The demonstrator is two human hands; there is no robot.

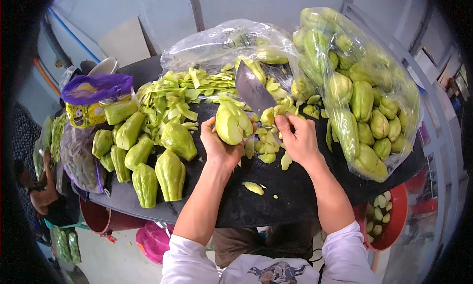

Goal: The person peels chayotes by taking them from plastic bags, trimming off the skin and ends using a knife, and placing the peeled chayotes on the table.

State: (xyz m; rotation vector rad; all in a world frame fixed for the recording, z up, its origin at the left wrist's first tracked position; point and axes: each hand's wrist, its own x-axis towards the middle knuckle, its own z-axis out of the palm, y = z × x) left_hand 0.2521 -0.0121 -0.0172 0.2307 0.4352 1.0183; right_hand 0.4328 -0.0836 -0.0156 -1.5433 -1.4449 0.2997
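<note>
A pale green chayote (233, 122) with a cut face rests in my left hand (217, 145), whose fingers wrap round its underside. My right hand (298, 138), just to the right, is closed with thumb and fingers together near the base of a broad dark knife blade (252, 87). The blade points up and left, behind the chayote. A yellow-green piece (268, 115) lies against the blade by my right fingertips; the knife's handle is hidden. Small cut pieces (267, 145) lie on the dark table between and below the hands.
Peeled chayotes (170, 174) stand at the left beside a heap of green strips (197, 83). A clear bag of chayotes (363, 101) fills the right side. Below the table are a red bucket (400, 215) and a pink bag (152, 242). Another person (45, 195) is far left.
</note>
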